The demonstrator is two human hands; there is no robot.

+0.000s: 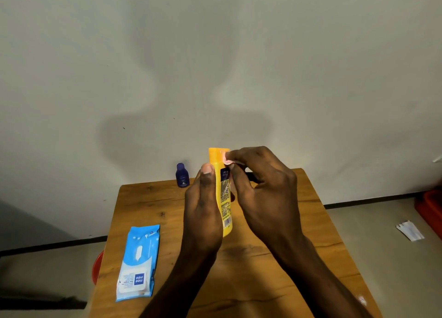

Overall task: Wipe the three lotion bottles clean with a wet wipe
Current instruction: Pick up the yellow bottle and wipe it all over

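Both hands (239,193) hold yellow bottle (223,193) (upright).

The table (167,210) is grained brown wood, matt. On it, the wipes pack (138,260) is glossy plastic film; the yellow bottle (221,159) and purple bottle (182,175) are smooth plastic.

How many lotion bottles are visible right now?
2: a yellow lotion bottle held between both hands, and a purple lotion bottle at the table's far edge. A third may be hidden behind the hands.
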